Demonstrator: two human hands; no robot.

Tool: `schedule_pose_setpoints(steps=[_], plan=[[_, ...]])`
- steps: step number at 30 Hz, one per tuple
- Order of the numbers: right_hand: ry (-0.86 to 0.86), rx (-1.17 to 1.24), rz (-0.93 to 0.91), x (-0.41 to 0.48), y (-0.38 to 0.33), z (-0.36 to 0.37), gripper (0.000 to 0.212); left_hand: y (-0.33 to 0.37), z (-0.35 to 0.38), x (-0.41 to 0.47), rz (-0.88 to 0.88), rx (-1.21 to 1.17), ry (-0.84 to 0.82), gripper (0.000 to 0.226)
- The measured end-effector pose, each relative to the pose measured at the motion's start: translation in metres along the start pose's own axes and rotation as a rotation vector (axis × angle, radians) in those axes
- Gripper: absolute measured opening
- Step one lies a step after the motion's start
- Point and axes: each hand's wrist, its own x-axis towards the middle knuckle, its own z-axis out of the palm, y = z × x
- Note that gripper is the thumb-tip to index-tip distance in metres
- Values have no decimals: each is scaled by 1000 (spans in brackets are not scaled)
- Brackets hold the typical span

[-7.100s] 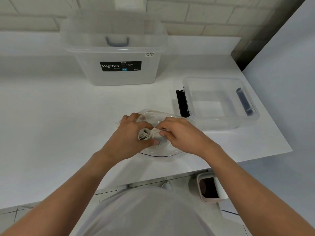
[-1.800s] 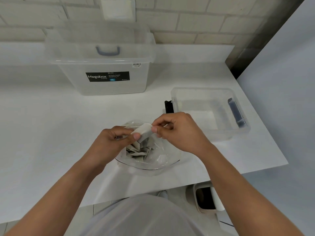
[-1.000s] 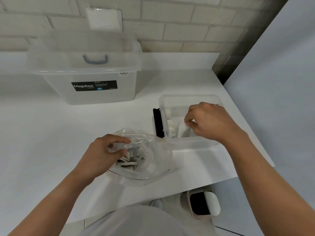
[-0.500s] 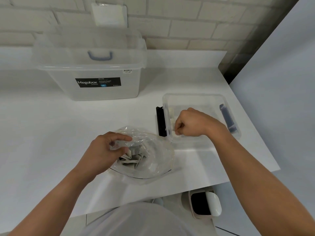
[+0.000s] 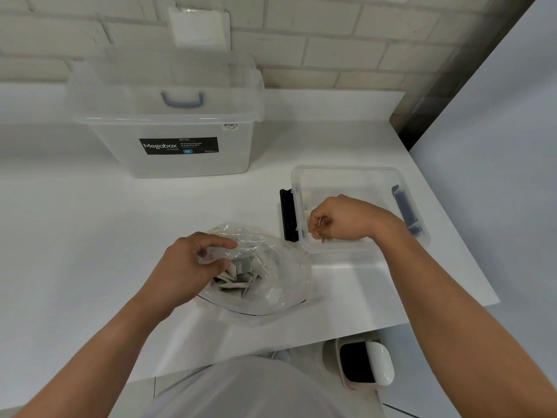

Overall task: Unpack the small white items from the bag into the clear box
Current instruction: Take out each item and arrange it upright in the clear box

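Note:
A clear plastic bag [image 5: 271, 291] lies on the white table near its front edge, with several small white items [image 5: 238, 279] inside. My left hand [image 5: 190, 267] grips the bag's rim at its left side and holds the mouth apart. The clear box [image 5: 355, 173] stands to the right of the bag; one white item [image 5: 306, 198] leans against its left wall. Inside the box's near left corner my right hand [image 5: 343, 218] has its fingers curled round a small white item, of which only a thin pale edge shows.
A large clear Megabox tub [image 5: 180, 146] with a lid stands at the back by the brick wall. The small box has a black latch [image 5: 287, 218] on its left and a blue one [image 5: 405, 209] on its right. A waste bin [image 5: 361, 363] sits below the table's edge.
My right hand drew a white item out of the bag, carried it right into the clear box and has stayed low in the near left corner. The left hand kept hold of the bag.

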Motion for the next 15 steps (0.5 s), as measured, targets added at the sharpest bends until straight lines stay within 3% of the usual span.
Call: schedule_pose_setpoints(steps=[6,15], plan=[[170,12,11,9,10,13,20,0,1,-1,5,2,8,27],[167,-6,15,10,12,15,13,2,0,-1,45,38,4,33]])
